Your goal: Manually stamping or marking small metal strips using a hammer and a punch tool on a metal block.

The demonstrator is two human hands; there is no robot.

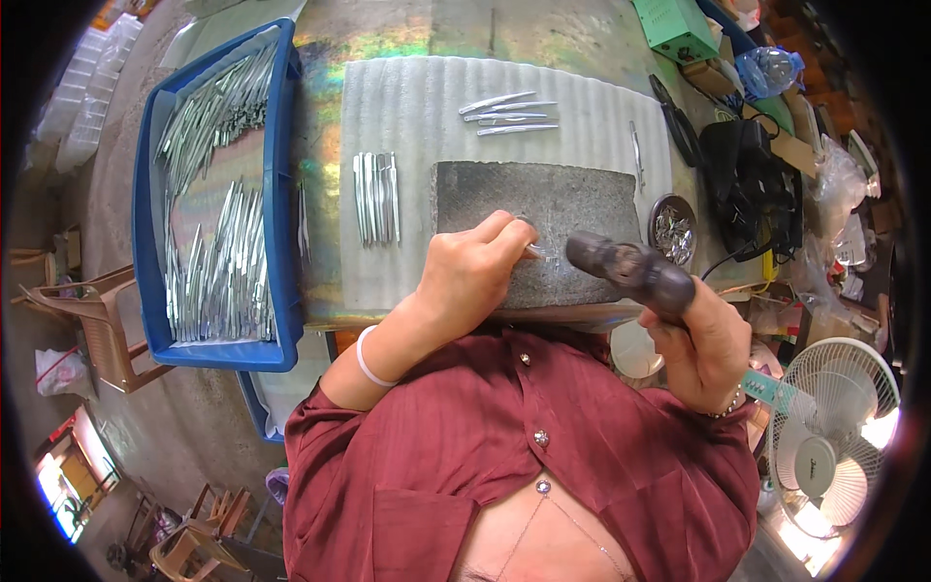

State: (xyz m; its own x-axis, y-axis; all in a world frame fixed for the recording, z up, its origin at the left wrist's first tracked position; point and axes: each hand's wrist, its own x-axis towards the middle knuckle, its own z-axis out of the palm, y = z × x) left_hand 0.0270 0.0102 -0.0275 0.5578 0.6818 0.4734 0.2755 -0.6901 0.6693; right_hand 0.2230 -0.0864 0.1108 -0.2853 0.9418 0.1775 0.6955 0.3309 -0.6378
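My left hand [480, 262] is closed, fingertips pinched, over the dark grey slab [533, 184]. From its pinch sticks the end of a slim silver metal piece [536, 252]; the rest of it is hidden in the hand. My right hand [705, 344] is wrapped round a hammer, whose dark head [630, 270] hangs just right of the pinch, above the slab. Left of the slab, several slim silver metal strips [376, 199] lie side by side on white foam sheeting [407, 107]. More slim pointed pieces [507, 113] lie beyond the slab.
A blue tray [289, 194] with many slim metal pieces stands on the left. To the slab's right are a round dark dish [672, 230] of small shiny parts and a single thin piece [636, 153]. Farther right are black scissors [677, 121], a green box [676, 29] and a fan [829, 436].
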